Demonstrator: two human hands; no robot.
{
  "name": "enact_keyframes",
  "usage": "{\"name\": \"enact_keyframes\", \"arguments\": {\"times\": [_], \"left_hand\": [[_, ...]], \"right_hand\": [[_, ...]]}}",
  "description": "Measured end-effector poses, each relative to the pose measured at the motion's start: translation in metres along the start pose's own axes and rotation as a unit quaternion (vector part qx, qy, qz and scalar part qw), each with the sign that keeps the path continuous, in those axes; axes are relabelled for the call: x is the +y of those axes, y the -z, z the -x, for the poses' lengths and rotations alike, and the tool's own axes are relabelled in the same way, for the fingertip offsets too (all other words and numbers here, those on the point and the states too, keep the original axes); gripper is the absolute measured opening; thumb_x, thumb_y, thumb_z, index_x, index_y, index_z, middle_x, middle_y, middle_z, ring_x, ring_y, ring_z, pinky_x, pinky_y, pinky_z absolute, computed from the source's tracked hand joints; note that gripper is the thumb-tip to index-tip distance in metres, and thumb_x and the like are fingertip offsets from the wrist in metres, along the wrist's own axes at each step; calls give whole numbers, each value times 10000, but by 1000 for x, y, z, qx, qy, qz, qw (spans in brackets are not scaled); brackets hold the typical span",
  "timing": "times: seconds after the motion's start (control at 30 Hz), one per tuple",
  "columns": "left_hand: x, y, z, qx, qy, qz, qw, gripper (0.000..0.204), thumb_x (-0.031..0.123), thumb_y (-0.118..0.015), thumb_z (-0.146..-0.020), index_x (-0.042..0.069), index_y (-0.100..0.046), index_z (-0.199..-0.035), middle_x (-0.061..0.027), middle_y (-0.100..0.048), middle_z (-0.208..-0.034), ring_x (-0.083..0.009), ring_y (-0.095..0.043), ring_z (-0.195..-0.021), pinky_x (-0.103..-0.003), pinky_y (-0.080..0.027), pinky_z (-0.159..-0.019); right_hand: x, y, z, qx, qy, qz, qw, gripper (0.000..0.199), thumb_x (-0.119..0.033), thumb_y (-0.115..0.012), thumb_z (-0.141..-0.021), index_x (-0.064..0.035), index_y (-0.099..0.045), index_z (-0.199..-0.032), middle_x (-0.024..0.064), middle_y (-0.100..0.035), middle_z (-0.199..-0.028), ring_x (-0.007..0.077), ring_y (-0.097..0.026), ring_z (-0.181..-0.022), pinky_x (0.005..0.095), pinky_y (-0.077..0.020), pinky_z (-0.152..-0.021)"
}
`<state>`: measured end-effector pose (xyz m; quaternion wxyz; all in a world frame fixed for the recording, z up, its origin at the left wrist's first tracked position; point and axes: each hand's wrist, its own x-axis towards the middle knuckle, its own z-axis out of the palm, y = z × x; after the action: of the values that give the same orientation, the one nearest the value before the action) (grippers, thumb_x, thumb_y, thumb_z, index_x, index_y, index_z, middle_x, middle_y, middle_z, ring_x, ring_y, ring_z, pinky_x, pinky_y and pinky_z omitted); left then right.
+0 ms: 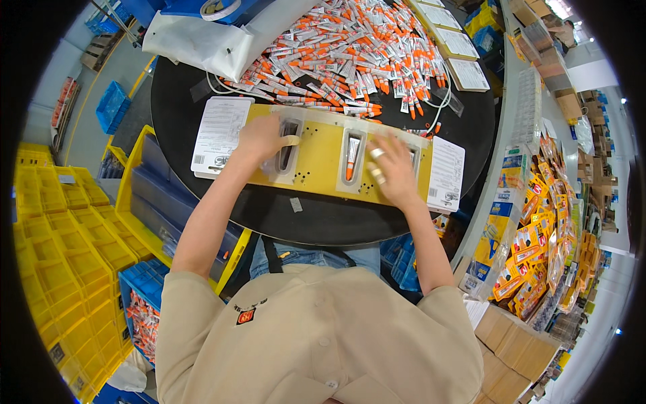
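Leftmost, I see stacked yellow bins [60, 249] on the floor, and nearer the body a blue crate [145, 306] of orange-capped tubes. Next comes the round black table [269, 215], with a stack of white printed cards [219, 135] at its left side, just beside the long yellow jig [319, 172] that lies across the table in front of me. My left hand [264, 138] rests on the jig's left end, fingers flat and loosely spread, the thumb stretched out toward the left slot [288, 147], where a clear blister with a dark tube sits; the hand grips nothing that I can make out. Moving on, the middle slot [352, 156] holds a tube [350, 161] standing lengthwise with its orange cap pointing toward me. My right hand [392, 172] lies over the right part of the jig, fingers spread and pressing down, covering the right slot, so I cannot tell whether anything is under the palm. Just right of that hand another stack of white cards [446, 174] touches the jig's end. Behind the jig, a big heap of silver tubes with orange caps [350, 60] covers the far half of the table. Farthest right, packed blister cards [538, 236] in orange and yellow lie piled along a shelf.
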<state>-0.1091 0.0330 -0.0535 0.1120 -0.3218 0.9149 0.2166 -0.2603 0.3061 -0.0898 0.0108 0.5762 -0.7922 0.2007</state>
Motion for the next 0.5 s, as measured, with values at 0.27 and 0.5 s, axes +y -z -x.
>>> {"name": "enact_keyframes", "arguments": {"times": [0.27, 0.5], "left_hand": [[-17, 14, 4, 62, 34, 3, 998, 501, 406, -718, -771, 62, -603, -1117, -115, -683, -872, -327, -660, -799, -413, -506, -724], [36, 3, -141, 236, -143, 53, 960, 233, 117, -607, -790, 104, -660, -1017, -126, -576, -1102, -341, -590, -973, -428, -485, -841]], "right_hand": [[57, 24, 42, -22, -277, 59, 959, 783, -438, -704, -780, -187, -373, -1444, 194, -214, -1522, 379, -116, -1428, 646, -68, -1094], [98, 37, 75, 87, -278, -17, 957, 673, -314, -661, -839, -180, -382, -1437, 174, -240, -1524, 351, -149, -1431, 584, -84, -1128]]}}
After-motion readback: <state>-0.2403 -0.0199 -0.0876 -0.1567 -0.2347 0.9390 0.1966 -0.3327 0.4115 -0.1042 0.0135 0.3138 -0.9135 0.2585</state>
